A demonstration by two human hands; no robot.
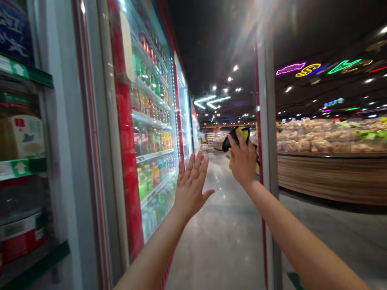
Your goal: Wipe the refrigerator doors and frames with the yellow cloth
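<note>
We hold our left hand (191, 192) wide open, its back toward us, fingers pointing up and slightly apart, thumb stretched out to the right; it grasps nothing, and we cannot tell whether the palm touches any surface. Our right hand (244, 160), higher and to the right, has hold of a black-and-yellow item (227, 142), with its fingers parted over the front. Yellow shows between the fingers and beside the palm, black around the fingertips; the thumb is hidden, so we cannot tell how tightly we grip. The item sits just left of a grey post (269, 121). Beyond our left hand, a red-edged cooler (128, 153) holds rows of bottles (155, 140) on lit shelves.
</note>
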